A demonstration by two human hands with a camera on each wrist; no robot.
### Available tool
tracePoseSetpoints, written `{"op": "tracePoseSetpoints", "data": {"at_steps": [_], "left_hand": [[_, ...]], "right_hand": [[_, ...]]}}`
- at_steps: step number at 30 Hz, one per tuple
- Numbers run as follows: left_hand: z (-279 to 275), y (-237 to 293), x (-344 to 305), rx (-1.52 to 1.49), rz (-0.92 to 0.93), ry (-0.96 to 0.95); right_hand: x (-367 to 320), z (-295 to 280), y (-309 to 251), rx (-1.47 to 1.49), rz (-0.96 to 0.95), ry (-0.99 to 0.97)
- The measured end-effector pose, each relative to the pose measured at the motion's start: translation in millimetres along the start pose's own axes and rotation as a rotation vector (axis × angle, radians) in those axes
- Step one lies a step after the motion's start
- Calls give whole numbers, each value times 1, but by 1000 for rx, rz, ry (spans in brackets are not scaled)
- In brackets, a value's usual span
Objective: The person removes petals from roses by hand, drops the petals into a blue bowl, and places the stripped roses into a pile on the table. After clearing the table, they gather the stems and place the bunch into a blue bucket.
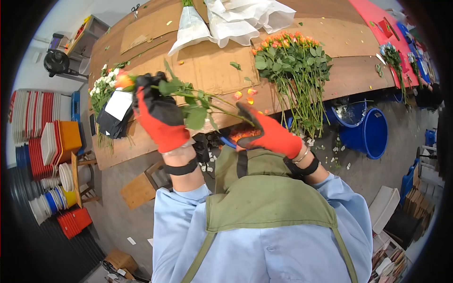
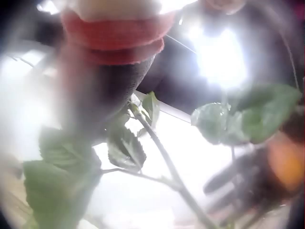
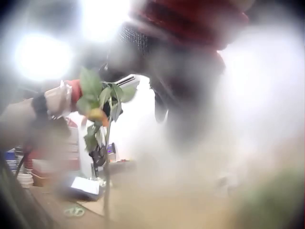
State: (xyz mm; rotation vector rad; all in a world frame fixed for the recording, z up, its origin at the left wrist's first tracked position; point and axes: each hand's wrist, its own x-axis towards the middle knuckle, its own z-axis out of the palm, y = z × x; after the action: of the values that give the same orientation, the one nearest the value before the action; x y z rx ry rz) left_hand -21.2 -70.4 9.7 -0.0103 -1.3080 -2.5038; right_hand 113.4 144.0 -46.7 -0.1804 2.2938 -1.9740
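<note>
In the head view, my left hand (image 1: 161, 115), in a red and black glove, grips an orange rose (image 1: 124, 82) just below its bloom. Its leafy stem (image 1: 214, 106) slants down toward my right hand (image 1: 270, 129), whose fingers are spread around the stem's lower end. The left wrist view has the left hand (image 2: 107, 71) above the stem (image 2: 164, 152) and the other hand's fingers extended at lower right. In the right wrist view, the right hand (image 3: 174, 71) is blurred, and the stem (image 3: 108, 148) stands to its left.
A bunch of orange roses (image 1: 295, 70) lies right of centre on the table (image 1: 349, 75). White wrapping (image 1: 236, 21) is at the back, white flowers (image 1: 104, 84) and a black packet (image 1: 113, 115) at left. Loose petals lie about. Blue buckets (image 1: 363, 134) stand below the table's right side.
</note>
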Motion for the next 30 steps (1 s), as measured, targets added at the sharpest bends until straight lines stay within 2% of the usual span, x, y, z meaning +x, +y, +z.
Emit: {"op": "tracePoseSetpoints", "data": {"at_steps": [1, 2, 3, 4, 5, 6, 7, 8, 10, 11, 13, 14, 15, 16, 17, 19, 20, 23, 27, 29, 30], "left_hand": [[-12, -2, 9, -24, 6, -21], [-26, -9, 13, 182, 115, -44], [-24, -11, 13, 178, 111, -45], [-22, -12, 13, 131, 48, -47], [-19, -15, 14, 82, -14, -50], [-12, -26, 9, 112, -7, -19], [-1, -36, 2, 97, -67, -65], [-5, -52, -7, 190, -175, -135], [-27, -108, -25, 370, -331, -253], [-40, -133, -38, 509, -410, -360], [-57, -177, -63, 500, -674, -478], [-66, -195, -72, 602, -715, -562], [-89, -230, -80, 927, -449, -691], [-88, -236, -84, 1159, -384, -767], [-87, -239, -89, 1394, -315, -838], [-85, -239, -95, 1471, -334, -848], [-83, -240, -97, 1549, -356, -859], [-78, -235, -101, 1610, -282, -833], [-68, -215, -109, 1722, -355, -893], [-71, -210, -116, 1507, -381, -835], [-66, -201, -125, 1369, -336, -827]], "right_hand": [[0, 0, 4, -2, 1, 3], [0, -2, 8, 136, 197, -61], [-1, -5, 10, 275, 395, -124], [-3, -11, 10, 364, 339, -16], [-3, -19, 9, 360, 340, -10], [-4, -29, 8, 375, 273, 128], [-5, -39, 9, 388, 204, 264], [-8, -49, 17, 383, 204, 268], [-16, -72, 49, 193, 121, 577], [-17, -85, 64, 189, 119, 577], [-24, -108, 95, -446, 302, 740], [-30, -110, 110, -452, 301, 744], [-35, -110, 125, -662, 360, 660], [-38, -109, 133, -867, 418, 566], [-40, -104, 136, -868, 416, 565], [-40, -91, 136, -1043, 271, 494], [-37, -88, 136, -982, 268, 503], [-32, -74, 127, -871, 223, 473], [-22, -60, 115, -775, 186, 412], [-16, -53, 112, -596, 214, 367], [-12, -47, 100, -532, 195, 357]]}}
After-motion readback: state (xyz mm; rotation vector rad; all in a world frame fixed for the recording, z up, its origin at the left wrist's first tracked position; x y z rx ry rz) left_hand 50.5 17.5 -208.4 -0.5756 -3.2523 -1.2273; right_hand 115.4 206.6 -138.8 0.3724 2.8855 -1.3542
